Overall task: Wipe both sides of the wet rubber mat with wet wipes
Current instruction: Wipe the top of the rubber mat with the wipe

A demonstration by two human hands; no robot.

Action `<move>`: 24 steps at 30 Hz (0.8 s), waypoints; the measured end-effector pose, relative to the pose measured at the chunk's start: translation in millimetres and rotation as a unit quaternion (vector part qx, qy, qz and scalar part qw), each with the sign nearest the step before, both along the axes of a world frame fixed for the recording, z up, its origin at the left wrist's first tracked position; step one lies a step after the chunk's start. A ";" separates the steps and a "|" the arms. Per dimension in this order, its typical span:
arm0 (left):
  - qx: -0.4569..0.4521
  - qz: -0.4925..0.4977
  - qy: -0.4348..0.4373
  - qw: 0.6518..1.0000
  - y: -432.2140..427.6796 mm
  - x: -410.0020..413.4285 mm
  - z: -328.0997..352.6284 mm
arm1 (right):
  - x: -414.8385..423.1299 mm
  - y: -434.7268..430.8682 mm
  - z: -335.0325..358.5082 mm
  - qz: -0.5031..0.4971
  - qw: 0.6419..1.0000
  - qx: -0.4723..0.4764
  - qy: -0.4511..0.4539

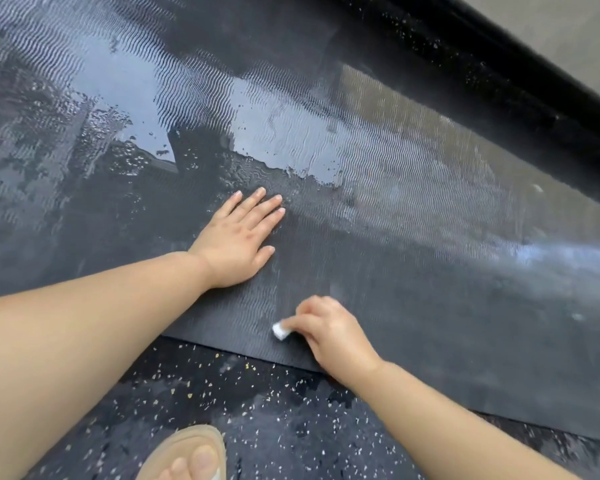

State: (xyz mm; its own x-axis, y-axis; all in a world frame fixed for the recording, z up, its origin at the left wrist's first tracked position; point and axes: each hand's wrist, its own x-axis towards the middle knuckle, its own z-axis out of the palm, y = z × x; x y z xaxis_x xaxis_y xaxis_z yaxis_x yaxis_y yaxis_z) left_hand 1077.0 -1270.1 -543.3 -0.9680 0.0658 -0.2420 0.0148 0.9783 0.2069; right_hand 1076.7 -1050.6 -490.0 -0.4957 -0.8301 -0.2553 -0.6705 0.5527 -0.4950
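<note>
Wipe [280, 330] mostly hidden in right hand [329, 332] fingers | left hand [238, 242] flat, fingers spread

Rubber mat [378, 265]: dark grey-black, fine wavy ribbed pattern; glossy pale-blue wet patches toward far edge, duller grey near edge. Wet wipe [280, 330]: white. Floor [257, 410]: black, flecked with white and yellowish specks. Sandal [187, 445]: beige. Ground [568, 36] past far edge: grey-tan.
</note>
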 end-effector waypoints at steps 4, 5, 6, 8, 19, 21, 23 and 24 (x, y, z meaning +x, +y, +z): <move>-0.014 0.009 0.006 1.000 3.9 4.0 1.8 | -43.2 -11.5 12.1 -0.108 0.994 -0.028 0.015; -0.018 0.012 0.007 1.000 5.1 7.2 2.3 | -63.9 -20.3 11.6 -0.172 0.983 -0.045 0.048; -0.019 0.015 0.007 1.000 5.9 11.1 3.0 | -85.2 -29.1 9.8 -0.232 0.968 -0.054 0.073; -0.019 0.010 0.000 1.000 6.5 19.8 4.3 | -121.0 -42.3 1.5 -0.314 0.945 -0.034 0.082; -0.034 0.021 0.002 0.999 13.2 35.2 5.3 | 32.9 23.0 -1.4 -0.150 0.988 0.020 0.029; -0.041 0.019 0.002 0.999 14.0 37.2 5.8 | 49.5 37.7 8.6 -0.101 0.992 0.053 -0.048; -0.045 0.015 0.001 0.999 12.8 39.7 5.0 | 34.1 36.5 15.0 -0.103 0.992 0.030 -0.071; -0.046 0.013 -0.001 0.999 12.0 41.3 5.0 | 19.0 31.0 15.9 -0.131 0.990 -0.001 -0.053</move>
